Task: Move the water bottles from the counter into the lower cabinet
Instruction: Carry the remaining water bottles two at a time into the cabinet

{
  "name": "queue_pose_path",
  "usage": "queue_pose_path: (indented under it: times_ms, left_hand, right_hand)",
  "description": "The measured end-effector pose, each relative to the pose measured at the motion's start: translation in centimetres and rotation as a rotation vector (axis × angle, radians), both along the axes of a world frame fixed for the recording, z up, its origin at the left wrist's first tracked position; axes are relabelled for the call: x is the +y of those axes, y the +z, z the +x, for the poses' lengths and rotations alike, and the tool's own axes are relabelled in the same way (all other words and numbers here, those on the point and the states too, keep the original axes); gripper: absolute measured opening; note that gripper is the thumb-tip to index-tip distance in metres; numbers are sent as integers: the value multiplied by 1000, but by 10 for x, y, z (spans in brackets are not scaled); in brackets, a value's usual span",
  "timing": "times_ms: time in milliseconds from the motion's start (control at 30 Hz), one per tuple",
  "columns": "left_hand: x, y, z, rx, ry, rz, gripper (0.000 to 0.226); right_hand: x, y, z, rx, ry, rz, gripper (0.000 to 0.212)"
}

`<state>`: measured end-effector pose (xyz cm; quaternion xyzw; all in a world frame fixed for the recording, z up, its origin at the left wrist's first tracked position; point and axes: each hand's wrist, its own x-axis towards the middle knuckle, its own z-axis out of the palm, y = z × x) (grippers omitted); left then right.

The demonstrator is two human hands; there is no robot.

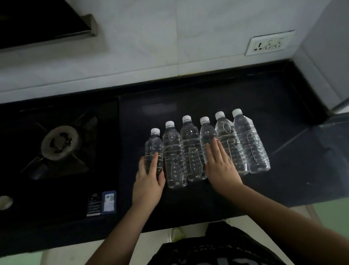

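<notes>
Six clear water bottles (204, 148) upright in a row on the black counter (277, 165) (white caps). Left hand (149, 181) gripping the leftmost bottle (154, 146); right hand (222, 168) flat against the fourth bottle (207, 133), fingers straight.

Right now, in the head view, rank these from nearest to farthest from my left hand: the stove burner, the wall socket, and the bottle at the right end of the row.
From the left hand:
1. Stove burner, on its left, on the cooktop.
2. Right-end bottle, across the row on the right.
3. Wall socket, up on the back wall, far right.
</notes>
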<state>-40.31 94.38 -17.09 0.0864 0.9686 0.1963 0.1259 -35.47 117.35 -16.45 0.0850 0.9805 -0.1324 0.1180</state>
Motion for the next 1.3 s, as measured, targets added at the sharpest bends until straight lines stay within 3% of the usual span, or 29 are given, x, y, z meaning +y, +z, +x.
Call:
queue_pose_path:
  times_ms: [400,567,700,1000,1300]
  left_hand:
    - [-33,-12,39,67,-100,38,71]
    - [-40,-12,51,63,-111,24,79]
    - [-44,-13,58,65,-106,20,78]
    - [-41,-10,48,-8,-154,-120,92]
    - [-32,-6,53,3,-62,-154,91]
  right_hand:
    - [-26,-11,80,137,-90,-11,59]
    - [-32,-7,104,189,-154,-51,70]
    - [-41,-8,106,144,-356,-173,81]
    - [-50,2,86,38,-488,-95,93]
    - [-39,7,115,-54,-451,-181,94]
